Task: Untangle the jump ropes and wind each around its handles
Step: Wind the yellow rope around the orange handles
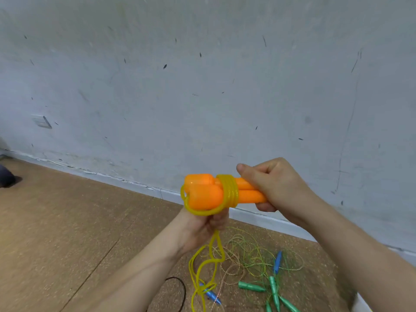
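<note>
Two orange jump-rope handles lie side by side, held up in front of the wall. My right hand is closed around their right ends. Several turns of yellow rope circle both handles at the middle. My left hand, just below the handles, pinches the yellow rope, which loops under the handle heads and hangs down to the floor. On the floor lie tangled thin green ropes with green handles and blue handles.
A scuffed grey wall with a pale baseboard stands close ahead. The floor is brown cork-like board. A black cord loop lies near my left forearm. A dark object sits at the far left.
</note>
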Demonstrator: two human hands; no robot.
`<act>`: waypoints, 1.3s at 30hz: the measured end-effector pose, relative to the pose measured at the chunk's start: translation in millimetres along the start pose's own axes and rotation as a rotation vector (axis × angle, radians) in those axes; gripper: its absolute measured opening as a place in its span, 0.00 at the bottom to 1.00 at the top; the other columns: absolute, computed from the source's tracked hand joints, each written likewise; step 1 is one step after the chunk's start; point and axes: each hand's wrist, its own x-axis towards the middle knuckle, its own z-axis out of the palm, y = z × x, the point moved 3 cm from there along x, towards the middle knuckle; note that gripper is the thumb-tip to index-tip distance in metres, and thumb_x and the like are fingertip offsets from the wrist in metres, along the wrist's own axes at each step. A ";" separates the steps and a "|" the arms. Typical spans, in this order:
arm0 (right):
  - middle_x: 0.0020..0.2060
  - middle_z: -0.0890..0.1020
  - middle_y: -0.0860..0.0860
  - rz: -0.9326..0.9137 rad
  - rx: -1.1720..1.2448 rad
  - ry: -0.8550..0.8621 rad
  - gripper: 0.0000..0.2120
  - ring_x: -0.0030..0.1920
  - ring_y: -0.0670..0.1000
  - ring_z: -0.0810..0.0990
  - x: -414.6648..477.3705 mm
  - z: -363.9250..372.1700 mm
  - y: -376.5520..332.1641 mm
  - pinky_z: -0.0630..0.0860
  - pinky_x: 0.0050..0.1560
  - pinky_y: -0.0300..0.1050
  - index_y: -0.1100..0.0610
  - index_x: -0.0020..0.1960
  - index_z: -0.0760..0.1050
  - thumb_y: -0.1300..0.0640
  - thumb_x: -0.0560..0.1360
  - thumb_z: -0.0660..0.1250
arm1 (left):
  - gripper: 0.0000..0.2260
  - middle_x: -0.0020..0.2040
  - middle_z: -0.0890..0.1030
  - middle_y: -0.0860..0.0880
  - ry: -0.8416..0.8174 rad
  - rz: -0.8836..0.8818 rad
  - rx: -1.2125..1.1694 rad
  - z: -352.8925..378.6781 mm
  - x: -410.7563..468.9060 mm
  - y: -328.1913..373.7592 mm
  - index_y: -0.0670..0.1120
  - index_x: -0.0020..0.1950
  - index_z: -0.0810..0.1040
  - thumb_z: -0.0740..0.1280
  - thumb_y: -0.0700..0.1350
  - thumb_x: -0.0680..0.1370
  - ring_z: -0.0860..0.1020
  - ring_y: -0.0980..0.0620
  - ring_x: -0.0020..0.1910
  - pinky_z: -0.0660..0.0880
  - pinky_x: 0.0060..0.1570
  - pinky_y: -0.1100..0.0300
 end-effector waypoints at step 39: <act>0.28 0.65 0.52 -0.147 -1.166 0.137 0.23 0.36 0.57 0.70 40.3 8.0 43.5 0.63 0.34 0.46 0.55 0.31 0.60 0.46 0.82 0.52 | 0.11 0.34 0.75 0.50 0.074 0.945 2.171 23.3 -13.5 10.1 0.48 0.37 0.78 0.76 0.40 0.60 0.73 0.49 0.30 0.59 0.23 0.60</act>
